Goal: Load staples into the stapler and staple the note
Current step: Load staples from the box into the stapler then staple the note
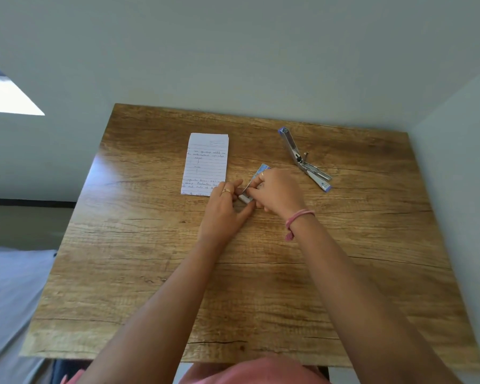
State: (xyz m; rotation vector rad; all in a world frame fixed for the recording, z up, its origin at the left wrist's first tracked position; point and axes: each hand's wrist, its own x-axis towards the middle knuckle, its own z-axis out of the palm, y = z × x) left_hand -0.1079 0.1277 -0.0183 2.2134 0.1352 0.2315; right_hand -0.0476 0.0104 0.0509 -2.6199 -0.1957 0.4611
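A small blue staple box [262, 172] lies on the wooden table [178, 286] between my hands, its white inner tray [245, 197] slid partly out at the near end. My left hand [224, 209] pinches that near end of the box. My right hand [279, 193] covers the box from the right, fingers curled over it. The handwritten lined note [205, 163] lies just left of my hands, its near corner hidden by my left fingers. The stapler [302, 159] lies swung wide open at the back right, apart from both hands.
The table stands against a pale wall at the back and right. A grey bed surface [9, 286] sits to the left, below table height.
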